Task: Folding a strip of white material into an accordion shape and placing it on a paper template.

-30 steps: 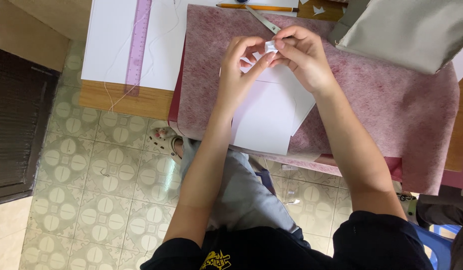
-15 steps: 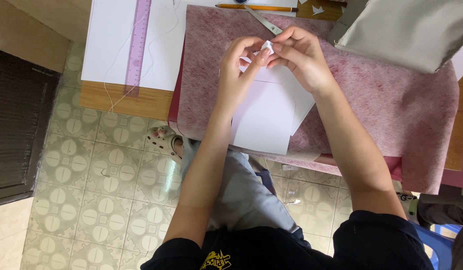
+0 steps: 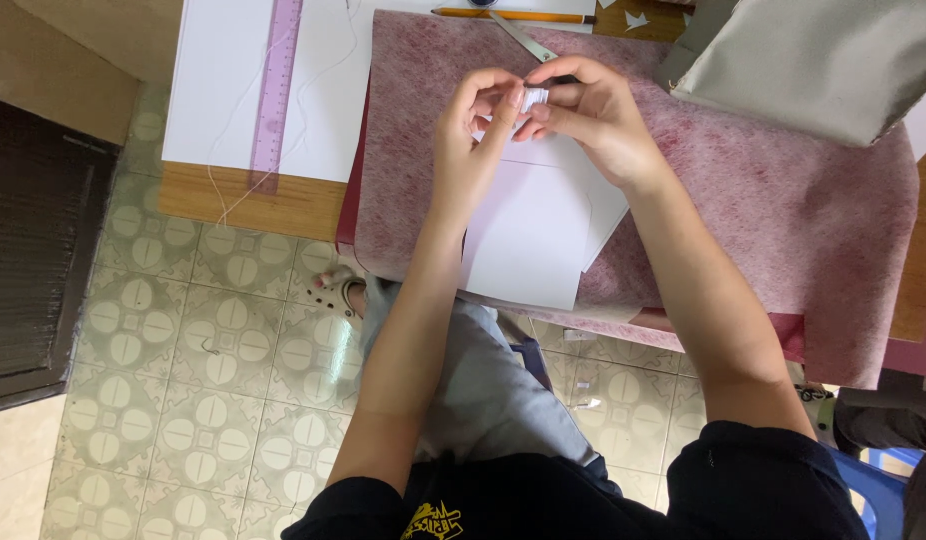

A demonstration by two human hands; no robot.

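Both hands meet over the worktop. The right hand (image 3: 593,115) pinches a small white folded paper piece (image 3: 535,98) between thumb and fingertips; the left hand (image 3: 473,140) closes on its near edge. It looks light, thin and easily creased, best held by the edges. Beneath lies a white paper sheet (image 3: 528,235) on pink felt cloth (image 3: 763,210). At eleven o'clock, a purple ruler (image 3: 276,90); at twelve, a pencil (image 3: 513,14).

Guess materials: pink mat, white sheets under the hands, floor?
Pink mat: probably felt or non-woven fabric, matte, mottled fibrous surface.
White sheets: likely paper or thin card, smooth, crisp straight edges.
Floor: apparently ceramic tile, slight sheen, repeating pattern with grout lines.
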